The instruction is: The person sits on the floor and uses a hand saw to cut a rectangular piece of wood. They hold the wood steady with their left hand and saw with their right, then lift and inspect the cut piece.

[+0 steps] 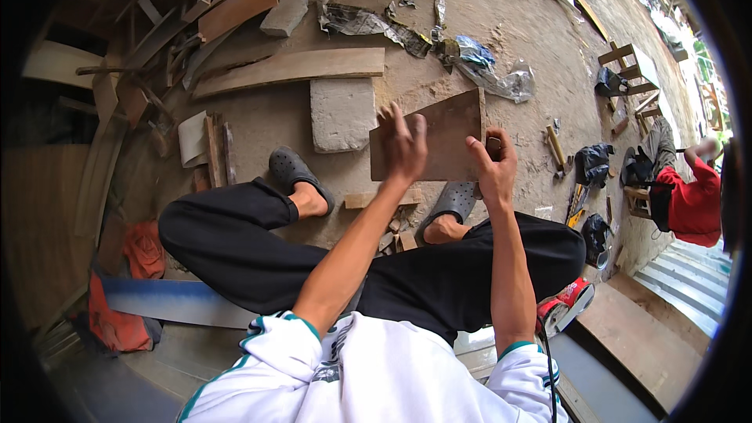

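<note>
A flat, brown, four-sided wooden board (446,137) with a slanting top edge is held up over the gap between my feet. My right hand (497,168) is closed around its right edge, thumb on the face toward me. A small dark, rounded thing shows between those fingers; I cannot make out what it is. Over the left part of the board is my left hand (405,145), fingers stretched out and a little smeared by motion. Whether its fingertips touch the surface is unclear.
A pale block (342,113) lies ahead, with a long plank (294,72) at its far edge. Scrap wood (239,12) piles up far left. Crumpled plastic (501,78) lies beyond the board. Right: a red power tool (565,305) beside my leg, a person in red (693,204).
</note>
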`<move>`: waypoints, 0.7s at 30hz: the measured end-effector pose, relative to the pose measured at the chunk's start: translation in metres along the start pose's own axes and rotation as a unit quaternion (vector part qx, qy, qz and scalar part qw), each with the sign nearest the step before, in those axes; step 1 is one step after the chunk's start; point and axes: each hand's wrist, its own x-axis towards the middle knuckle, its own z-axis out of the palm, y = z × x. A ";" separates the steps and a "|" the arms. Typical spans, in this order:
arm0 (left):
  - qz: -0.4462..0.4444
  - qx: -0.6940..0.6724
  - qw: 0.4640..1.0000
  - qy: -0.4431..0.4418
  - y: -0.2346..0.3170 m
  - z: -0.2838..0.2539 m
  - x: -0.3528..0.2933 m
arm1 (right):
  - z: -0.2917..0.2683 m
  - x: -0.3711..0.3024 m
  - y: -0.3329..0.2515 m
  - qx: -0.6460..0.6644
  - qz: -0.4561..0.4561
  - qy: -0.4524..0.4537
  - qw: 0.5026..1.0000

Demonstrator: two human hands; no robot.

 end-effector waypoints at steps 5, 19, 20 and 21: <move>0.411 0.181 0.888 -0.101 0.005 -0.002 -0.057 | -0.014 0.015 0.010 0.076 0.014 0.014 0.997; 0.432 0.092 0.856 -0.269 -0.012 -0.027 -0.055 | -0.016 0.019 0.002 0.017 -0.019 0.005 1.000; 0.389 0.084 0.892 -0.213 -0.011 -0.035 -0.048 | -0.018 0.019 0.000 -0.012 -0.016 0.007 1.000; 0.338 0.073 0.925 -0.157 -0.006 -0.038 -0.039 | -0.014 0.018 0.000 0.007 -0.034 0.005 0.999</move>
